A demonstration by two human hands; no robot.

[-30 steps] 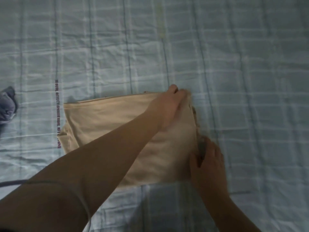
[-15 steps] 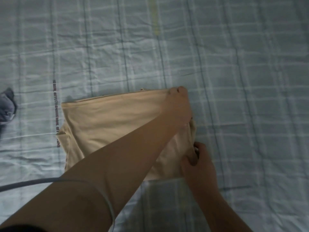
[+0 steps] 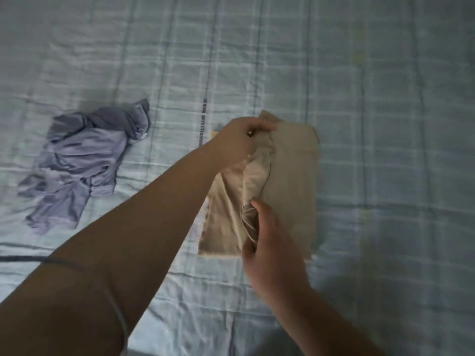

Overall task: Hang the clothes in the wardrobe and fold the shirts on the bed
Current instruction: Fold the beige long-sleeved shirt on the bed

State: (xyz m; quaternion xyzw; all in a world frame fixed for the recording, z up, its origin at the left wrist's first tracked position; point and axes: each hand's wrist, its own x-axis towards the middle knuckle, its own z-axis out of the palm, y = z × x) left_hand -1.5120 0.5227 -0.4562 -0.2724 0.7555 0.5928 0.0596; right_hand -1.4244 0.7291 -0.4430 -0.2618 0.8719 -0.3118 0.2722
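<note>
Two hands work on one beige shirt (image 3: 293, 176), which lies partly folded on the bed (image 3: 385, 98), over a pale blue checked sheet. The shirt sits about mid-sheet in the view, a little right of centre. Its right part lies as a flat, smooth panel. Along its middle a loose ridge of gathered cloth stands up from the flat layers beneath.

The left hand (image 3: 239, 140) reaches across from the left, its fingers curled and pinched tight on the far end of that ridge, at the shirt's far edge. The right hand (image 3: 272, 242) comes up from the near side, thumb and fingers clamped round the near end of the same bunched cloth, above the shirt's near edge. Between the two hands the gathered cloth hangs slack and wrinkled.

A crumpled grey-violet garment (image 3: 77, 160) lies unfolded on the sheet well to the left, apart from the shirt and from both hands. A line of dark printed lettering (image 3: 201, 122) runs along the sheet just left of the shirt's far corner, partly hidden by the left wrist. A thin cord (image 3: 113, 299) crosses over the left upper arm near the bottom left corner of the view. The picture is soft with motion blur, so the lettering cannot be read.
</note>
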